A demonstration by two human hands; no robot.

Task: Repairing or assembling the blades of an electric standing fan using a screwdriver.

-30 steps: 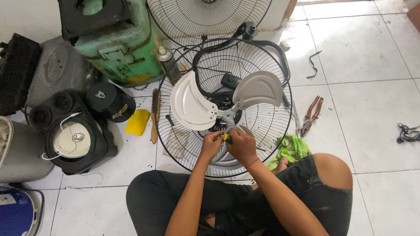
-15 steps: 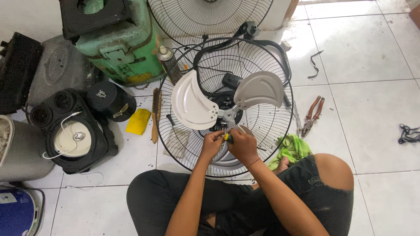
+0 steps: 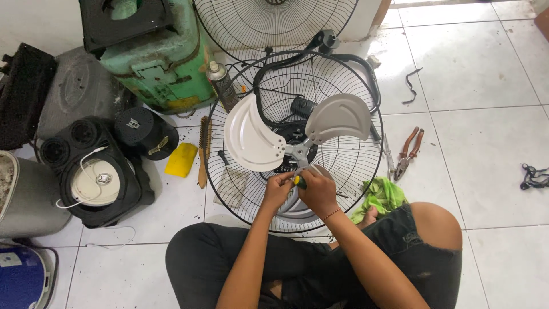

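Centrally, a person seated on the white tiled floor (image 3: 486, 149) works with both hands over a round black wire fan guard (image 3: 229, 183) lying flat. The left hand (image 3: 278, 189) and right hand (image 3: 318, 191) meet just below the grey hub (image 3: 298, 151) of the fan blade assembly, from which two pale blades (image 3: 251, 137) spread up-left and up-right (a third blade, if present, is hidden under the hands). Between the hands sits a small tool with a yellow-green handle (image 3: 297, 181); its long axis appears to run from the hands up toward the hub, though its tip is concealed. The right hand is curled closed around this handle, while the left hand's fingers are pinched together beside it, touching the tool or the hub; which one cannot be told. A black cable (image 3: 343, 57) loops across the guard's far side. Left of the guard lie a wire brush (image 3: 202, 151) and a yellow block (image 3: 181, 160); a spray can (image 3: 221, 84) stands at its upper-left rim. Right of the guard rest red-handled pliers (image 3: 409, 150) and a green cloth (image 3: 382, 195). A second guard (image 3: 274, 23) leans beyond.
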